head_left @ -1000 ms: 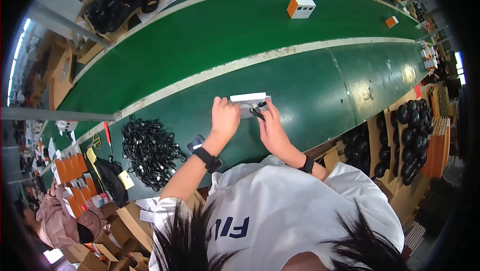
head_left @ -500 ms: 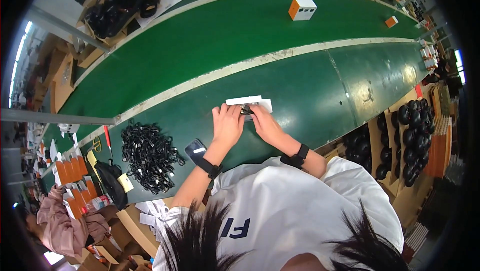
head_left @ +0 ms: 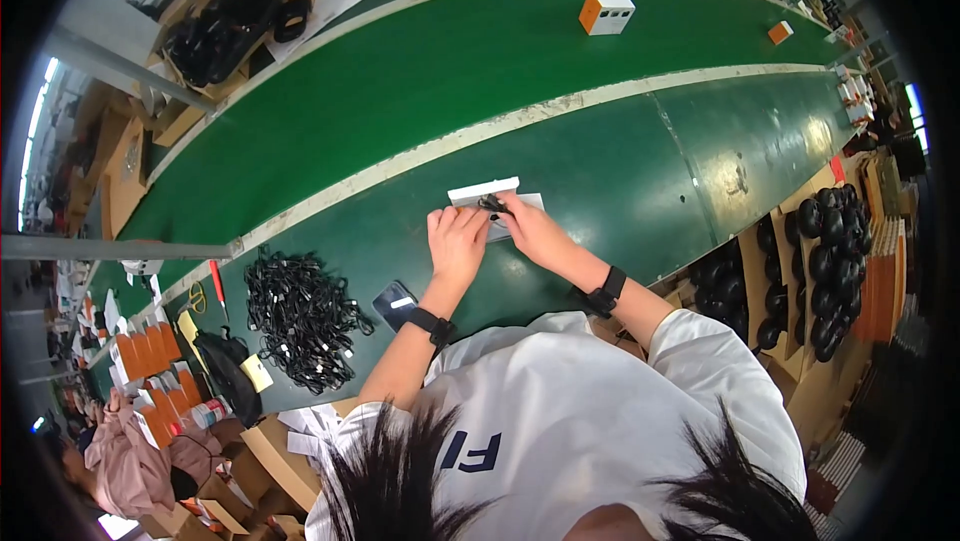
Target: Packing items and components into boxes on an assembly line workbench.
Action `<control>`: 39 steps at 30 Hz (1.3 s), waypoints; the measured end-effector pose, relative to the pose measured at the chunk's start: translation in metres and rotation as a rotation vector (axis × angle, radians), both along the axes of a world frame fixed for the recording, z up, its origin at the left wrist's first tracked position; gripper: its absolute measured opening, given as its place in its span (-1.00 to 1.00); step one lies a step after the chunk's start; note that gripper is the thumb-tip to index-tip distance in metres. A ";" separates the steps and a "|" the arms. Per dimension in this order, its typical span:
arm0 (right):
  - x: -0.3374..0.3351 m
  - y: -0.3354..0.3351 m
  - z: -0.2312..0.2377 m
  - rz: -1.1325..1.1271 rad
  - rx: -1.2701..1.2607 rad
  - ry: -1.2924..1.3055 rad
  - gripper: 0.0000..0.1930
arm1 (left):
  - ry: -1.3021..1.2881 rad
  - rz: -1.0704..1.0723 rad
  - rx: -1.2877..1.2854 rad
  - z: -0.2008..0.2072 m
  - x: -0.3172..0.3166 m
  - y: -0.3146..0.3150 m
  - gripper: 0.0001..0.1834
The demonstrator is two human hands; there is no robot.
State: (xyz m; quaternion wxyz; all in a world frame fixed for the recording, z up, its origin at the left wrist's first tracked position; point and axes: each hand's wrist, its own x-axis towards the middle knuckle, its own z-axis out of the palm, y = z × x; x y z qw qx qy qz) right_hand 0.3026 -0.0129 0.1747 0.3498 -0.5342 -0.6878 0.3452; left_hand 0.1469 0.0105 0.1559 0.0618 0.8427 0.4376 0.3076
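Observation:
A small white box (head_left: 484, 188) lies with its lid raised on the green worktop in front of me. Between my hands, at the box, is a small bundled black cable (head_left: 493, 203). My right hand (head_left: 535, 231) pinches this cable at the fingertips, over the box's right side. My left hand (head_left: 459, 246) closes on the box's near left side with bent fingers, their tips partly hidden. A black smartphone (head_left: 394, 303) lies left of my left wrist, and a heap of black cables (head_left: 303, 319) lies beyond it.
Behind the worktop runs a green conveyor belt (head_left: 400, 71) carrying an orange-and-white box (head_left: 607, 13) and a smaller one (head_left: 780, 32). Scissors (head_left: 197, 297), a red-handled tool (head_left: 216, 281) and a black pouch (head_left: 228, 369) lie at the left. A person in pink (head_left: 130, 456) works at lower left.
The black cable has come up a little with my right fingertips and shows more clearly. My left hand stays at the box, whose raised lid is slightly more tilted.

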 end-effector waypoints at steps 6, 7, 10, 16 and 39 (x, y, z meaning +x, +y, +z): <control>0.005 0.002 -0.005 -0.031 -0.074 -0.027 -0.85 | -0.029 -0.079 0.011 0.008 -0.001 -0.001 -0.88; 0.005 0.003 -0.003 -0.031 -0.076 -0.028 -0.85 | -0.016 -0.102 -0.008 0.007 -0.002 -0.002 -0.88; 0.007 0.008 0.000 0.004 -0.054 -0.002 -0.85 | -0.029 -0.009 -0.038 0.006 0.003 -0.001 -0.89; 0.007 0.007 -0.003 -0.013 0.002 0.084 -0.88 | -0.120 0.125 -0.040 0.008 0.011 -0.005 -0.87; -0.012 0.032 0.004 0.335 0.130 -0.872 -0.90 | -0.049 0.052 -0.029 0.001 -0.021 -0.009 -0.81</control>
